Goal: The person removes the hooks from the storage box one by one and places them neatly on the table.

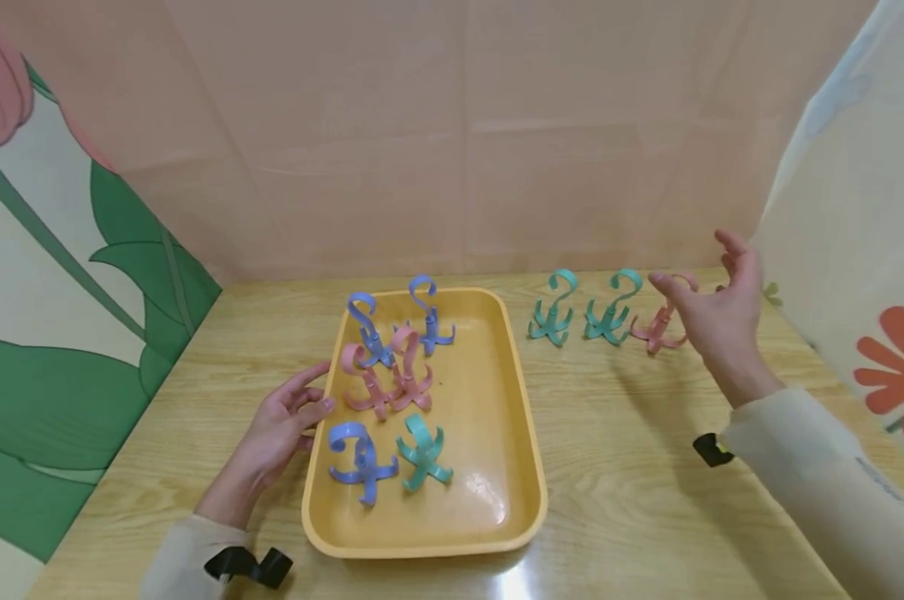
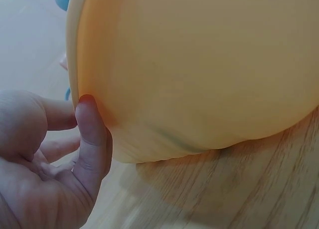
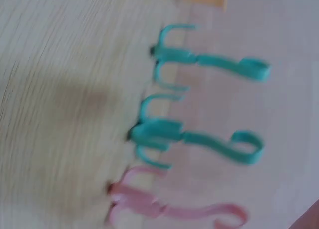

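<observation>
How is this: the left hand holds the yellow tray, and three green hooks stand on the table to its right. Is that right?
Not quite: not all three are green. The head view shows two green hooks and one pink hook there. The rest holds: the left hand holds the yellow tray, and all three hooks stand on the table to its right.

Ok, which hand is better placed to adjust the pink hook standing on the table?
Probably the right: the right hand is beside the pink hook, thumb and fingers apart, holding nothing. The left hand touches the yellow tray, much farther from that hook.
</observation>
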Demonstrator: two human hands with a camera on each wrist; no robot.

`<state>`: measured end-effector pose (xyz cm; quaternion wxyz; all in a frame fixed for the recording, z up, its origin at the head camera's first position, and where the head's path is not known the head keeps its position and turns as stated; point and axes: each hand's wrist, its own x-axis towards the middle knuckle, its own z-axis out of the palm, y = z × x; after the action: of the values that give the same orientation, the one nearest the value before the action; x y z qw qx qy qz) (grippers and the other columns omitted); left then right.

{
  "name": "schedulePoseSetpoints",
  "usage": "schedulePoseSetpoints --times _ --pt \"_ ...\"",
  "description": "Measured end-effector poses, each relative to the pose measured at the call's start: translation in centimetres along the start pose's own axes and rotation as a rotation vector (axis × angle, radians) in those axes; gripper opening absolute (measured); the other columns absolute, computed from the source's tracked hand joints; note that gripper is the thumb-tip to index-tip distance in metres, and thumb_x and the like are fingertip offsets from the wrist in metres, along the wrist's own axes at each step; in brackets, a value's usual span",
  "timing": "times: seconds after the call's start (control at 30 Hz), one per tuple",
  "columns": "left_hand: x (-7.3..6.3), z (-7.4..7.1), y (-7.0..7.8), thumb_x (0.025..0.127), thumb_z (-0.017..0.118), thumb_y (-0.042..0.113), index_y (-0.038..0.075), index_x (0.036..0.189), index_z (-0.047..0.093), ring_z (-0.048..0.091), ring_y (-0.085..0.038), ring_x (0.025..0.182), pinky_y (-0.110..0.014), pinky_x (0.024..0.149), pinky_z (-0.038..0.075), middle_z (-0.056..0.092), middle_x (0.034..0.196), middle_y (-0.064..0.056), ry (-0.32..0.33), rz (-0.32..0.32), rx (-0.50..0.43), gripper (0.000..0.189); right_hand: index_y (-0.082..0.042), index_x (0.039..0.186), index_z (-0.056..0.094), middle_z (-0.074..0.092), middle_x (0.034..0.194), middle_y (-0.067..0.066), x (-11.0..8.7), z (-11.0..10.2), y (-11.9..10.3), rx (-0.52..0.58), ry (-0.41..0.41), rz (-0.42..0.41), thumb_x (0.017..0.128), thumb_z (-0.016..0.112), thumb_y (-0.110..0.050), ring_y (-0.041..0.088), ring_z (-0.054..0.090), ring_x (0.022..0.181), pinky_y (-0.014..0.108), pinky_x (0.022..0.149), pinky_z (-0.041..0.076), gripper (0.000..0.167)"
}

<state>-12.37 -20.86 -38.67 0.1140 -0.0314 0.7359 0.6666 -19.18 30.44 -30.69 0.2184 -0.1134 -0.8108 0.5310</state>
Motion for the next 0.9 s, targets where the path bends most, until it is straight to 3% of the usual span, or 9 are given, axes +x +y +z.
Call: schedulePoseSetpoints --times 0.2,0.37,0.63,0.77,0.9 --pt "0.0 0.0 0.1 0.102 0.057 0.007 0.017 0.156 0.036 0.067 -0.02 0.086 -0.033 0.061 0.06 0.052 0.111 -0.013 0.001 0.004 0.001 0.059 -0.024 0.15 0.037 0.033 0.154 -0.004 -3.1 0.9 -2.9 0.096 0.004 -0.21 0.084 0.083 -0.018 0.011 0.026 0.142 0.022 0.108 0.027 0.081" --pt "0.0 0.0 0.0 0.102 0.057 0.008 0.017 0.157 0.036 0.067 -0.02 0.085 -0.032 0.059 0.059 0.052 0.111 -0.013 0.001 0.008 0.007 0.059 -0.017 0.148 0.042 0.037 0.153 0.001 -5.5 1.5 -4.7 0.204 -0.112 -0.307 0.084 0.081 -0.002 0.02 0.032 0.14 0.016 0.098 0.04 0.076" --pt "-0.2 0.0 0.3 0.103 0.057 0.009 0.016 0.157 0.034 0.067 -0.019 0.086 -0.033 0.059 0.06 0.051 0.111 -0.012 -0.003 0.011 0.006 0.06 0.006 0.128 0.058 0.057 0.132 0.014 -9.7 3.7 -6.3 0.532 -0.304 -0.444 0.08 0.068 0.022 0.025 0.051 0.123 0.028 0.102 0.041 0.052" --pt "-0.2 0.0 0.3 0.103 0.056 0.009 0.017 0.158 0.034 0.067 -0.018 0.086 -0.031 0.057 0.058 0.051 0.111 -0.012 -0.003 0.003 0.007 0.06 0.01 0.125 0.058 0.059 0.13 0.017 -12.1 5.1 -6.5 0.512 -0.428 -0.467 0.083 0.067 0.021 0.026 0.057 0.119 0.03 0.101 0.045 0.044" --pt "-0.1 0.0 0.3 0.103 0.057 0.009 0.017 0.157 0.034 0.066 -0.018 0.086 -0.029 0.056 0.057 0.052 0.111 -0.012 0.0 0.0 0.014 0.06 0.006 0.127 0.059 0.058 0.133 0.015 -14.2 6.6 -6.4 0.466 -0.537 -0.464 0.084 0.069 0.016 0.028 0.055 0.122 0.032 0.102 0.047 0.045"
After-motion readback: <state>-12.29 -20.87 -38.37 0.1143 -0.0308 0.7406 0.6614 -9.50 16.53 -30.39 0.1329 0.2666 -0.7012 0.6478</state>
